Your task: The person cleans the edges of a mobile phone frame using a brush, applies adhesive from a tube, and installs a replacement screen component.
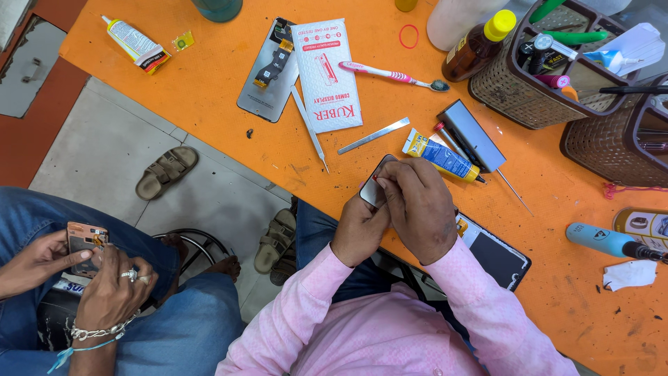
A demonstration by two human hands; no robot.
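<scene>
Over the orange bench [209, 83], our left hand [358, 230] clamps the small grey panel [372, 186] while right hand [417, 205] fingers pinch its edge; we judge steady support best.

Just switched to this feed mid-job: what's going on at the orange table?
A person in a pink shirt holds a small phone part at the edge of the orange table, the left hand gripping it from below and the right hand pressing on top. A glue tube, a metal strip and a toothbrush lie just beyond. At lower left, another person's hands hold a phone.
</scene>
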